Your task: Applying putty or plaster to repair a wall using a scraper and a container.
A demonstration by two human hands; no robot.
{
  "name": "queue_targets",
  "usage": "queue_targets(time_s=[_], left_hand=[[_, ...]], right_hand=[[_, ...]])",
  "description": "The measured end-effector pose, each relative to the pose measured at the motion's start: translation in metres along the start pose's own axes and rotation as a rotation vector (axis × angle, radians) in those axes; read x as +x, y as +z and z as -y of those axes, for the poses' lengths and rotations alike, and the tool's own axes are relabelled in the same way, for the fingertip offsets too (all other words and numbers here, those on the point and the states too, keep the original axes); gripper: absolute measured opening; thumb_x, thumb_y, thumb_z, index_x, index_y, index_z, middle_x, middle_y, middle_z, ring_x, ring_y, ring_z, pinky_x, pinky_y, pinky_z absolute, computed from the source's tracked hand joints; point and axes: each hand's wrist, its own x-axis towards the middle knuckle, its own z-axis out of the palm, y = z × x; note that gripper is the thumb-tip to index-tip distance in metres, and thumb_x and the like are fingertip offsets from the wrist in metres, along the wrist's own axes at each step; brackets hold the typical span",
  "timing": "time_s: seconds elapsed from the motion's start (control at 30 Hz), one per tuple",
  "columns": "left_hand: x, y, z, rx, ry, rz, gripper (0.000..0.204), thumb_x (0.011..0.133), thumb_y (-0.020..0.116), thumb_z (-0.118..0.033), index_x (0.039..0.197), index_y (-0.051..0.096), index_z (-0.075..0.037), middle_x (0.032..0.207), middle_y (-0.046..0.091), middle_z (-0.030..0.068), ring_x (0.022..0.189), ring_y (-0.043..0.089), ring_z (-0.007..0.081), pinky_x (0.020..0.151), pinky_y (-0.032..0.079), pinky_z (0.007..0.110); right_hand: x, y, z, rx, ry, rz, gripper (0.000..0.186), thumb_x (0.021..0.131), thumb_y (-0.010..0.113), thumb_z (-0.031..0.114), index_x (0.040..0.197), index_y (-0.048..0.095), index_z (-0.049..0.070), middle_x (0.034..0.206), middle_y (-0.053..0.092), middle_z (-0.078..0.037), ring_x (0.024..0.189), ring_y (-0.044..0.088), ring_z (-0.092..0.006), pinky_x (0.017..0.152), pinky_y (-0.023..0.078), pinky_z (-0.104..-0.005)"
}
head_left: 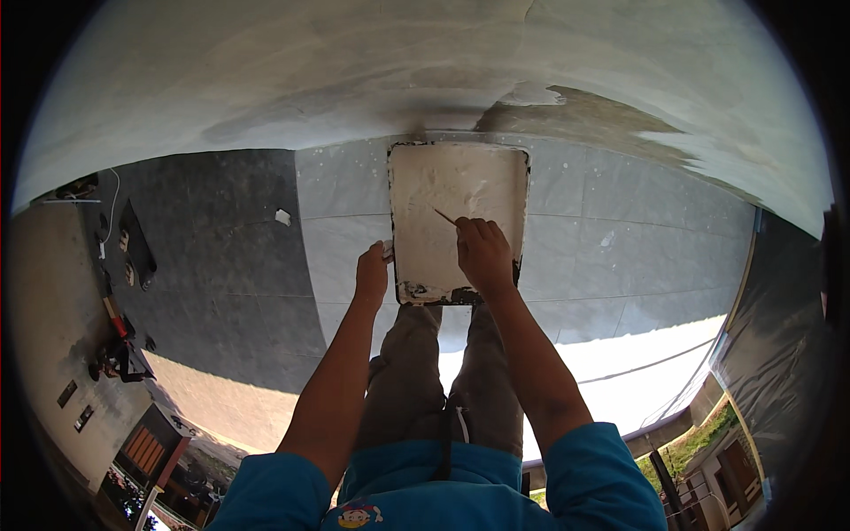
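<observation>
A rectangular tray (456, 177) with dark, smeared edges and a pale cream coating lies in front of my legs. My right hand (483, 252) is over the tray, closed on a thin pointed tool (445, 216), perhaps a blade seen edge-on. My left hand (372, 270) is just outside the tray's left side, closed around a small pale object (387, 252) that I cannot make out, partly hidden by the fingers.
A pale, patchy wall (292, 80) curves across the top. Grey tiled floor (637, 265) meets darker tiles (221, 230) with a white cord (115, 195) and assorted items (124, 354) at left. Dark plastic sheeting (770, 336) hangs at right; bright sunlight lies behind me.
</observation>
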Motion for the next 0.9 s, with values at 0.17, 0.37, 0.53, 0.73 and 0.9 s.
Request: queue_targets(time_s=[0.17, 0.37, 0.53, 0.73, 0.9], left_hand=[[-0.007, 0.016, -0.015, -0.106, -0.06, 0.06, 0.048, 0.096, 0.04, -0.039, 0.119, 0.059, -0.001, 0.108, 0.064, 0.0053, 0.093, 0.055, 0.0155, 0.083, 0.037, 0.03], [0.0, 0.005, -0.004, -0.092, -0.132, 0.031, 0.05, 0.095, 0.04, -0.041, 0.119, 0.059, -0.001, 0.108, 0.064, 0.0061, 0.097, 0.056, 0.0173, 0.089, 0.037, 0.031], [-0.005, 0.012, -0.014, -0.087, -0.154, 0.007, 0.054, 0.094, 0.041, -0.044, 0.121, 0.057, 0.0, 0.112, 0.063, 0.0066, 0.1, 0.056, 0.0184, 0.092, 0.037, 0.033], [-0.015, 0.016, -0.025, -0.072, -0.171, -0.027, 0.06, 0.095, 0.04, -0.045, 0.129, 0.05, 0.003, 0.116, 0.061, 0.0087, 0.105, 0.055, 0.0202, 0.098, 0.035, 0.034], [-0.01, 0.006, -0.016, -0.063, -0.167, 0.0, 0.062, 0.096, 0.038, -0.045, 0.133, 0.047, 0.004, 0.122, 0.06, 0.0101, 0.108, 0.055, 0.021, 0.099, 0.035, 0.035]], right_hand=[[-0.016, 0.011, -0.025, -0.093, 0.119, 0.156, 0.015, 0.084, 0.06, 0.007, 0.099, 0.062, 0.006, 0.084, 0.063, -0.011, 0.078, 0.06, -0.0279, 0.069, 0.05, -0.0393], [-0.003, -0.006, -0.012, 0.11, 0.423, -0.01, 0.015, 0.086, 0.059, 0.012, 0.099, 0.061, 0.004, 0.086, 0.064, -0.015, 0.082, 0.062, -0.0345, 0.069, 0.051, -0.0451], [-0.029, 0.039, -0.019, 0.296, 0.701, 0.078, 0.02, 0.082, 0.061, 0.015, 0.093, 0.061, -0.002, 0.088, 0.066, -0.024, 0.086, 0.063, -0.0419, 0.073, 0.049, -0.0474], [-0.038, 0.065, -0.026, 0.361, 0.752, 0.099, 0.023, 0.08, 0.065, 0.017, 0.096, 0.067, 0.001, 0.085, 0.068, -0.021, 0.082, 0.066, -0.0377, 0.071, 0.05, -0.0438], [-0.021, 0.078, -0.011, 0.53, 0.79, 0.201, 0.024, 0.078, 0.064, 0.017, 0.096, 0.068, 0.001, 0.091, 0.068, -0.021, 0.087, 0.065, -0.0382, 0.076, 0.05, -0.0446]])
